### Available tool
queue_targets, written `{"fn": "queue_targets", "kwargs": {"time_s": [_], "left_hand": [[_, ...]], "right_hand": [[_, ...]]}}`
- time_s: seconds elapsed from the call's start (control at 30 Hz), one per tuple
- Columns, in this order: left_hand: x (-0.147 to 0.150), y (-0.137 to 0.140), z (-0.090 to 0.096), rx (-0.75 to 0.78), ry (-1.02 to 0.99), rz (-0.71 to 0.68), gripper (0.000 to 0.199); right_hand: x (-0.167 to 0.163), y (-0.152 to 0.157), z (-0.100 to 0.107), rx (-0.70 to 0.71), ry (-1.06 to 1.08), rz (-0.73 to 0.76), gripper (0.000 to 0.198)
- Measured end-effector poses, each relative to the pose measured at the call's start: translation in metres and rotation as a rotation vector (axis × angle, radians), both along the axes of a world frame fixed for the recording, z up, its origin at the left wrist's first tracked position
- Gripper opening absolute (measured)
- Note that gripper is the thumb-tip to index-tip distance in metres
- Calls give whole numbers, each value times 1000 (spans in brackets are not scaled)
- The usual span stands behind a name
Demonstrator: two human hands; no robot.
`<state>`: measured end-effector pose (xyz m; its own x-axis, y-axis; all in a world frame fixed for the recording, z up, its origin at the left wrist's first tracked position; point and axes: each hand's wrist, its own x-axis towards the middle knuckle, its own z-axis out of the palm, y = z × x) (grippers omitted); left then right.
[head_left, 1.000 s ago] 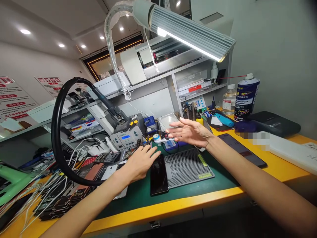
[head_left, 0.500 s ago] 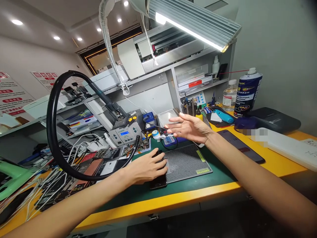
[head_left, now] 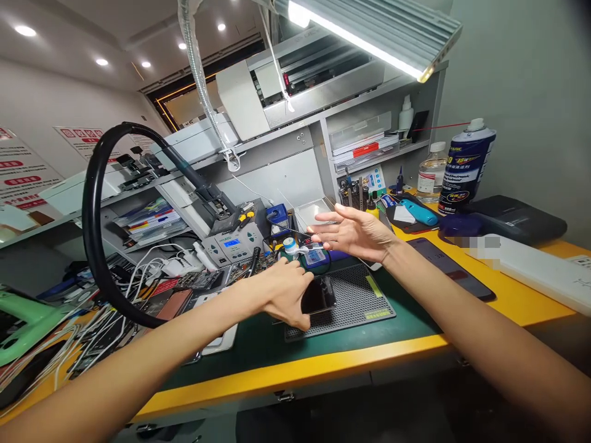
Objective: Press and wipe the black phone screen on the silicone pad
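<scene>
My left hand is closed around a black smartphone, with the thumb at its near edge and the fingers toward its far edge. The phone's dark glossy face shows to the right of the hand. Under it lies a grey perforated mat with yellow-green labels. My right hand hovers above the back of this mat, palm turned inward, fingers stretched and apart, holding nothing. Behind its fingertips stands a small white container with a blue top.
A rework station with a thick black hose stands at the left back. Phones, boards and cables crowd the left side. To the right are another phone, a blue spray can and a clear bottle. A lamp hangs overhead.
My left hand has taken hold of the black phone and moved it from the mat's left edge to the right, turned sideways over the mat. My right hand has barely moved.
</scene>
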<state>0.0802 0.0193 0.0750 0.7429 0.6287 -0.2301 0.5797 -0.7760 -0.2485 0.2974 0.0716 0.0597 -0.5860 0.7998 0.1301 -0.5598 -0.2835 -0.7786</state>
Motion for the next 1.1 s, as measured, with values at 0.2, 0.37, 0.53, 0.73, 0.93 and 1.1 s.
{"fn": "queue_targets", "kwargs": {"time_s": [0.2,0.37,0.53,0.73,0.93,1.1], "left_hand": [[26,12,-19,-86,61,49,54],[38,14,-13,-149,154,80,53],[46,12,-3,-203,234,99,59],[51,11,-2,-223,247,132,52],[43,24,-1,-339,146,223,51],[21,49,10,-613,-9,307,45]], "right_hand": [[1,2,-1,13,-14,-14,35],[2,2,-2,34,-25,-9,36],[1,2,-4,45,-44,-14,36],[-1,1,-4,50,-61,-15,36],[-3,1,-3,38,-55,-25,36],[1,3,-2,38,-4,-31,37]]}}
